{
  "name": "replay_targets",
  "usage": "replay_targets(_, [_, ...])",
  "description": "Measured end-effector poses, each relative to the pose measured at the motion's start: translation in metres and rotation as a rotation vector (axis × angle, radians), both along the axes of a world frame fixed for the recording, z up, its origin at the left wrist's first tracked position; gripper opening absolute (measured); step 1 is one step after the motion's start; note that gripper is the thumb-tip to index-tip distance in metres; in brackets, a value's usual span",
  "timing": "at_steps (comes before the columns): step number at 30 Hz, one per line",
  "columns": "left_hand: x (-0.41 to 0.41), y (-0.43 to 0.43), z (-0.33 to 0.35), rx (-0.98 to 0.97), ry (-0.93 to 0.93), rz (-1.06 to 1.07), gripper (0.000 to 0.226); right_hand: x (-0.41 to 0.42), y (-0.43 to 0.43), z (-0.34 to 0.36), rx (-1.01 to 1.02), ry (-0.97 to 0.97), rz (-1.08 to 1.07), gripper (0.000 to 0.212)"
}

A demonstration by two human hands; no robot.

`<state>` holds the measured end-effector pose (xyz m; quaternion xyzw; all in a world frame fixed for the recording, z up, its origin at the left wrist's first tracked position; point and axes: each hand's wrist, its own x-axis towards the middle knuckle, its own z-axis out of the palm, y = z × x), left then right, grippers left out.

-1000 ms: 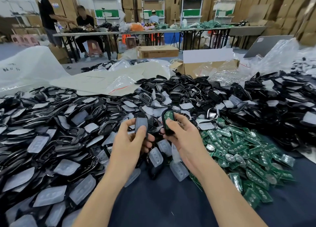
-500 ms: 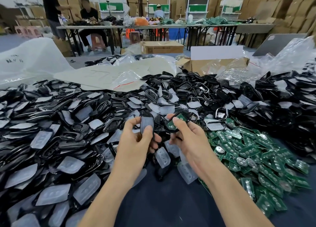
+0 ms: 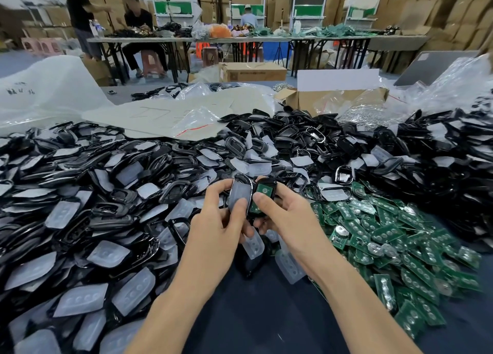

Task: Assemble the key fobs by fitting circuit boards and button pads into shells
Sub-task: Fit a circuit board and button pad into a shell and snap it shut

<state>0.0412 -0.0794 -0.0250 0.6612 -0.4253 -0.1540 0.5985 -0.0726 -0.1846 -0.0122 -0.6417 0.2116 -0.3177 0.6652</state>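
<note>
My left hand (image 3: 216, 228) grips a black shell half with a translucent grey button pad (image 3: 239, 195) seated in it, thumb on the pad. My right hand (image 3: 286, 216) grips a second black shell half holding a green circuit board (image 3: 262, 193), thumb pressed on the board. The two halves stand side by side and touch along their inner edges, above the dark tablecloth (image 3: 266, 313). Part of each shell is hidden by my fingers.
A deep heap of black shells and loose grey pads (image 3: 88, 199) covers the left and back. Green circuit boards (image 3: 386, 236) are piled to the right. A loose pad (image 3: 253, 244) lies under my hands. An open cardboard box (image 3: 333, 97) stands behind; people work at far tables.
My hands have drawn together: the pad half and the board half, held apart before, now meet edge to edge. The board half has turned upright from its tilted pose.
</note>
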Motion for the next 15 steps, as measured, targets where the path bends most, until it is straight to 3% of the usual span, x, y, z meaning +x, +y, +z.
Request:
replay_targets(6, [0.0022, 0.0000, -0.0014, -0.013, -0.044, 0.033, 0.029, 0.0028, -0.0009, -0.0011, 0.018, 0.028, 0.027, 0.021])
replay_targets(15, [0.0034, -0.0004, -0.0027, 0.003, -0.129, 0.077, 0.031, 0.0042, -0.0004, -0.0015, 0.060, 0.014, 0.087, 0.014])
